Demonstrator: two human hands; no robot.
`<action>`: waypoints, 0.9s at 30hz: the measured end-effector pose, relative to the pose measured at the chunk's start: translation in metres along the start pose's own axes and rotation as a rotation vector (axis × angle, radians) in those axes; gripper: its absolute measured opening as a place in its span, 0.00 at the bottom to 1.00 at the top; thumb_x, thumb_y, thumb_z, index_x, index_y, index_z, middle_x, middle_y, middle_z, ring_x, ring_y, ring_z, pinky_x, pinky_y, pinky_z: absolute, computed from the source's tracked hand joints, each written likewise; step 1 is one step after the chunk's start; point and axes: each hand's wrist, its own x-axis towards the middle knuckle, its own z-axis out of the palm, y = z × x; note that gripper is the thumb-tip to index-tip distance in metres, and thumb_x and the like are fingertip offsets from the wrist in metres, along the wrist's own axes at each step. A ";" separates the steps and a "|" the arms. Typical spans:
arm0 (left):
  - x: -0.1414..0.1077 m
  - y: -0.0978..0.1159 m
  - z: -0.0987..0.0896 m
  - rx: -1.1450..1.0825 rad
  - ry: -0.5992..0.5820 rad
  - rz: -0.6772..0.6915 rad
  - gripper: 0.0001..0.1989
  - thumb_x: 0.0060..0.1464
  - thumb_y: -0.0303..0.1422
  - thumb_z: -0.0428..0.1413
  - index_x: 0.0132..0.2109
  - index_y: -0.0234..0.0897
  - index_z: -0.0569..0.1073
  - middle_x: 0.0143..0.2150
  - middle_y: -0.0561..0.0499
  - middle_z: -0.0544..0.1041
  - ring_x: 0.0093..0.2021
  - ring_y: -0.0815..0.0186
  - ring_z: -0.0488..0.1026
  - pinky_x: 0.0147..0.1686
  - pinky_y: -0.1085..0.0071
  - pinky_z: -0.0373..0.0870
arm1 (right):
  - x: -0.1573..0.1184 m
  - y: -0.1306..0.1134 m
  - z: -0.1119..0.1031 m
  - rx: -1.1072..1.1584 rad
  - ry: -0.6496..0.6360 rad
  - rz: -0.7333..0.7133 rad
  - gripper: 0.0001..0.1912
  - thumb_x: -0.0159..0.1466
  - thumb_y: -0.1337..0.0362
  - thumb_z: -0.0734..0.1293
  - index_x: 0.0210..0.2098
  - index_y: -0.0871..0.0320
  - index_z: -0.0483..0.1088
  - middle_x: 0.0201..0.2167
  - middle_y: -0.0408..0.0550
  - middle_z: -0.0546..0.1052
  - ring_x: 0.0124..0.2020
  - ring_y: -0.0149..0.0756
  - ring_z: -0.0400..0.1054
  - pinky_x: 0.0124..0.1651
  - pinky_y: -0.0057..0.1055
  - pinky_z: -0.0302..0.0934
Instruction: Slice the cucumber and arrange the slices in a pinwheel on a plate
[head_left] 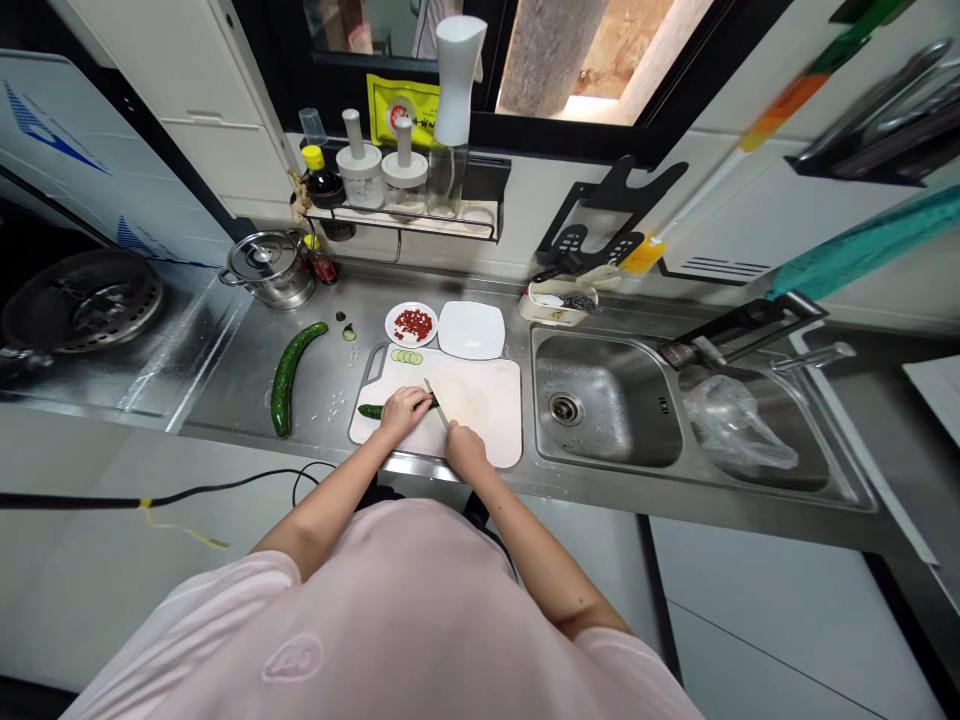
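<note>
On a white cutting board (487, 440) lies a cut length of cucumber (370, 411). My left hand (406, 412) is closed over it, so its middle is hidden. My right hand (466, 453) grips a knife (436, 401), its blade against the cucumber's right end beside my left fingers. Several thin cucumber slices (406, 356) overlap in a row at the board's upper left. Behind the board stand a white dish of chopped red pieces (412, 324) and a square white plate (472, 330). A whole cucumber (291, 378) rests on the steel counter to the left.
Cucumber end scraps (349, 333) and water drops dot the counter. A lidded steel pot (268, 268) stands at the back left, near a wok (82, 300). A spice rack (405, 222) hangs behind. On the right is a double sink (609, 400) with a plastic bag (739, 420).
</note>
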 end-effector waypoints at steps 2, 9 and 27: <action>0.000 0.000 0.000 0.002 0.001 0.002 0.10 0.59 0.35 0.51 0.40 0.41 0.76 0.40 0.50 0.77 0.42 0.65 0.71 0.45 0.67 0.67 | 0.005 -0.003 -0.002 0.001 0.011 -0.006 0.12 0.64 0.74 0.54 0.44 0.63 0.63 0.38 0.58 0.75 0.40 0.40 0.72 0.39 0.30 0.60; 0.000 -0.001 0.001 0.009 0.001 -0.002 0.09 0.59 0.35 0.51 0.40 0.41 0.76 0.40 0.50 0.77 0.42 0.65 0.71 0.45 0.67 0.67 | 0.010 -0.005 -0.005 0.002 0.021 -0.015 0.12 0.64 0.73 0.54 0.44 0.62 0.64 0.38 0.57 0.75 0.40 0.41 0.72 0.38 0.30 0.61; -0.001 0.000 0.001 0.011 0.002 -0.018 0.10 0.59 0.36 0.51 0.40 0.41 0.76 0.40 0.51 0.77 0.42 0.66 0.71 0.45 0.68 0.67 | 0.001 0.000 0.000 0.002 -0.005 0.013 0.10 0.64 0.73 0.55 0.43 0.62 0.64 0.37 0.57 0.75 0.39 0.41 0.72 0.38 0.30 0.60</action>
